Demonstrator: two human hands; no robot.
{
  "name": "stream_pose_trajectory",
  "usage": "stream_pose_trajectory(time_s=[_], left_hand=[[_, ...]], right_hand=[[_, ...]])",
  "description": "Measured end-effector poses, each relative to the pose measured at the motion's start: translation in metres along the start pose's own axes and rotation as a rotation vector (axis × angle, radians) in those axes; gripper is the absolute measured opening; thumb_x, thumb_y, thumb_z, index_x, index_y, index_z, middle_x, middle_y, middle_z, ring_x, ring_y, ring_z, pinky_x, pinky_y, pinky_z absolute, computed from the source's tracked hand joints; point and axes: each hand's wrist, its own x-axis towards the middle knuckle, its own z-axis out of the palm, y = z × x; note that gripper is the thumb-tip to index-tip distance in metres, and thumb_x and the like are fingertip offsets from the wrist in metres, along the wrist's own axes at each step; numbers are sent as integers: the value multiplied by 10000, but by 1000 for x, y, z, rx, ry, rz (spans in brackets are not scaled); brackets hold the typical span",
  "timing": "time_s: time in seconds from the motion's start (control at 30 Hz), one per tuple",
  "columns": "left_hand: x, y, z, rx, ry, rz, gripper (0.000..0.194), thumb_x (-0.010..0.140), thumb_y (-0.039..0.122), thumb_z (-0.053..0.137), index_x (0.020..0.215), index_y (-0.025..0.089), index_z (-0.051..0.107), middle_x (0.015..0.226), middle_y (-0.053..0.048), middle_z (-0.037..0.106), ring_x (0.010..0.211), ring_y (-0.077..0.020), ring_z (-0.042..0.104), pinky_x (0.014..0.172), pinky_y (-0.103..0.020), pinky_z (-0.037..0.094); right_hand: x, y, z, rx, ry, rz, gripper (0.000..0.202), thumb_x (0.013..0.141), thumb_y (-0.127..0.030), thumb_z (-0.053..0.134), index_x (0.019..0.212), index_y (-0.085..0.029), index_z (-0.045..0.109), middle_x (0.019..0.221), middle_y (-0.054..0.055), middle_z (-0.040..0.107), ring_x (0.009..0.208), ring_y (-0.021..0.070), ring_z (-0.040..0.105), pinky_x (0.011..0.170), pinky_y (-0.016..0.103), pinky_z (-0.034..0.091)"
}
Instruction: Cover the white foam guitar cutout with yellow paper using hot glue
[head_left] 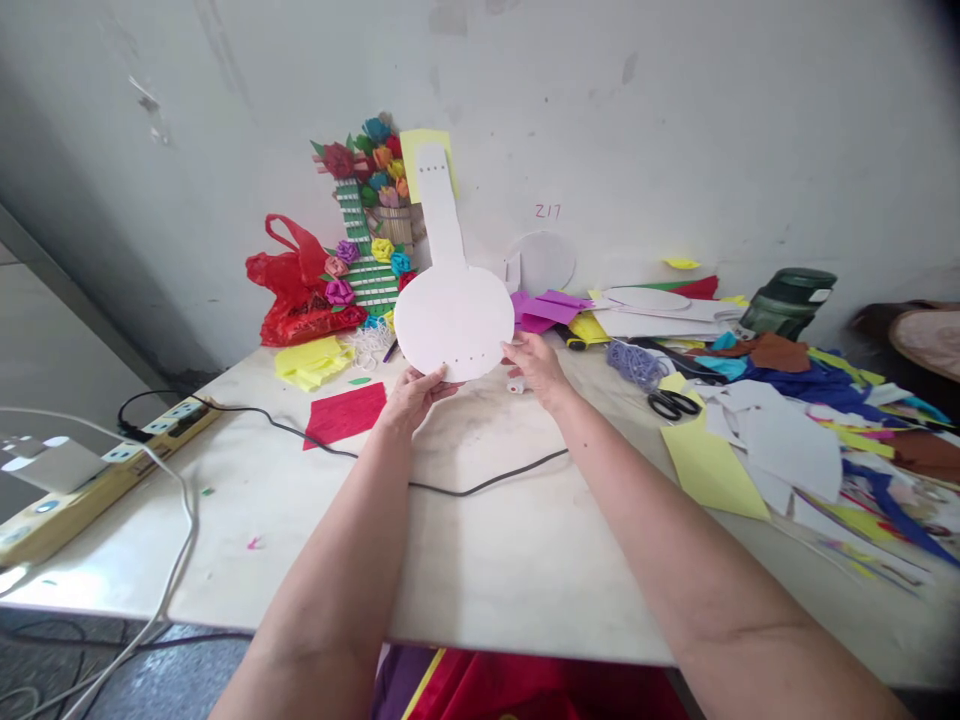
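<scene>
Between my two hands a white paper cutout is held up above the table, shaped like a round-bodied guitar with a long neck. Small dark dots run along the neck's top and the body's lower edge. My left hand pinches the bottom edge, thumb in front. At the lower right edge, my right hand grips the cutout with its fingertips. Behind the neck's top shows a yellow paper piece; whether it is attached cannot be made out. Red crepe paper lies near my left hand.
Paper flowers on a green-and-white rack and a red plastic bag stand by the wall. At right are black scissors, purple yarn, paper scraps and a green bottle. A black cable crosses the table from a power strip.
</scene>
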Motion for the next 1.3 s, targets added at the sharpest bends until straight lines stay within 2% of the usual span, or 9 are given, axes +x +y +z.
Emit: stream_pose_trajectory(time_s=[0.13, 0.33, 0.53, 0.9, 1.03, 1.13, 1.17, 1.23, 1.3], left_hand=[[0, 0, 2, 2, -42, -24, 334, 666, 152, 704, 976, 99, 594, 806, -86, 701, 667, -202, 680, 586, -251, 570], [0, -1, 2, 30, -78, -46, 316, 676, 148, 697, 969, 80, 601, 851, -120, 698, 692, -219, 680, 596, -259, 571], [1, -2, 2, 49, -56, -31, 333, 677, 177, 709, 976, 91, 591, 849, -109, 698, 687, -207, 679, 611, -262, 570], [7, -5, 5, -4, 36, 69, 412, 601, 228, 776, 949, 128, 581, 709, -31, 680, 572, -144, 651, 625, -274, 562], [6, -4, 5, -4, 25, 69, 407, 622, 311, 763, 934, 139, 567, 697, -38, 671, 597, -159, 657, 641, -284, 547], [6, -3, 6, -39, 23, 80, 390, 658, 388, 728, 928, 163, 557, 677, -24, 649, 649, -172, 661, 695, -318, 533], [6, -3, 7, -63, 30, 93, 405, 663, 401, 722, 956, 177, 555, 733, -31, 656, 696, -179, 662, 728, -336, 525], [7, -2, 10, -109, 58, 120, 474, 662, 418, 718, 1057, 225, 539, 1010, -70, 637, 877, -205, 640, 804, -370, 494], [7, 0, 15, -135, 100, 135, 543, 663, 456, 706, 1139, 285, 509, 1321, -76, 451, 1106, -240, 528, 873, -388, 451]], right_hand=[[-2, 2, 2, 202, -121, 133, 224, 731, -288, 607, 920, -170, 577, 771, 22, 666, 619, 117, 616, 483, 196, 466], [-2, 3, 7, 266, -42, 190, 58, 718, -145, 611, 774, -147, 594, 690, 12, 666, 530, 105, 598, 464, 204, 474], [-4, -3, 12, 277, 16, 173, 50, 709, -123, 610, 750, -144, 589, 674, 6, 663, 522, 101, 591, 458, 201, 468], [-6, -4, 17, 294, 62, 55, 132, 677, -175, 623, 801, -141, 592, 720, 10, 661, 550, 105, 582, 421, 191, 449], [-5, -2, 17, 298, 52, 60, 153, 653, -200, 627, 794, -148, 600, 697, 4, 657, 542, 106, 575, 430, 197, 445], [-3, 1, 17, 245, 65, 0, 193, 640, -274, 640, 786, -153, 607, 701, 4, 651, 567, 111, 571, 457, 202, 440], [-2, 3, 17, 198, 77, -36, 208, 646, -310, 637, 780, -153, 610, 691, 4, 644, 568, 113, 565, 467, 206, 435], [-2, 4, 17, 34, 112, -132, 243, 684, -376, 605, 775, -151, 627, 644, 3, 626, 559, 121, 551, 492, 218, 420], [-4, 4, 16, -229, 165, -255, 272, 737, -402, 556, 789, -153, 652, 611, 13, 619, 573, 140, 545, 527, 237, 405]])
